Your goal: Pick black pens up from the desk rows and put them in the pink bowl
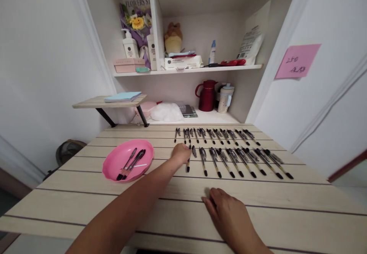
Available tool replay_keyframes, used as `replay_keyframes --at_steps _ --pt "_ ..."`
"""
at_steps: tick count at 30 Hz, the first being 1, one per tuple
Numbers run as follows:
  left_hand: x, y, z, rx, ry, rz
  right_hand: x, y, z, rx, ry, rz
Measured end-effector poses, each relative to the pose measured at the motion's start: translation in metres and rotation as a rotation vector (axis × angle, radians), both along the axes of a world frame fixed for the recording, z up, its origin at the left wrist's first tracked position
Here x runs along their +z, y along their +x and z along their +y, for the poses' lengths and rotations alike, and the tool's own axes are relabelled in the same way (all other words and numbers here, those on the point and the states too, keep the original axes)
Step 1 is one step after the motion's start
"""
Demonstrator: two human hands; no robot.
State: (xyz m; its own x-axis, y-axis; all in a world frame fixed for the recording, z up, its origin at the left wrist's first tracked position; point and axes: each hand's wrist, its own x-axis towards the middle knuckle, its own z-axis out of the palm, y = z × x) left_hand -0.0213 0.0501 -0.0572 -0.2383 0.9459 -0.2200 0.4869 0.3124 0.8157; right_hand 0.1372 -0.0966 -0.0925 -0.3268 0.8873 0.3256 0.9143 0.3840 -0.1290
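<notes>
My left hand (181, 153) is closed on a black pen (188, 166) at the left end of the near row, the pen's dark end pointing toward me. Just right of it lies a short dark cap-like piece (194, 151). More pens (217, 163) with similar pieces beside them continue the row rightward, and a second row of pens (213, 135) lies behind. My right hand (229, 212) rests on the table in front of the near row, fingers loosely bent, thumb apart, nothing seen in it. In the pink dish (109, 166) to the left lie several pens (134, 164).
Beneath everything is a striped wooden table (177, 215). A small raised shelf (86, 102) with blue paper (123, 96) stands at the back left. Behind the table, a cupboard holds a red jug (207, 97), a light-coloured cup (225, 99) and a white bag (166, 112).
</notes>
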Motion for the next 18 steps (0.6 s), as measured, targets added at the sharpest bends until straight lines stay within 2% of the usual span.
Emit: replay_keyframes --at_steps 7,18 --pt "0.000 0.006 0.024 -0.062 -0.024 0.236 0.001 0.000 0.000 -0.001 -0.007 -0.002" --pt "-0.007 0.005 0.017 -0.178 -0.069 0.383 0.001 0.001 0.000 0.004 -0.002 0.011"
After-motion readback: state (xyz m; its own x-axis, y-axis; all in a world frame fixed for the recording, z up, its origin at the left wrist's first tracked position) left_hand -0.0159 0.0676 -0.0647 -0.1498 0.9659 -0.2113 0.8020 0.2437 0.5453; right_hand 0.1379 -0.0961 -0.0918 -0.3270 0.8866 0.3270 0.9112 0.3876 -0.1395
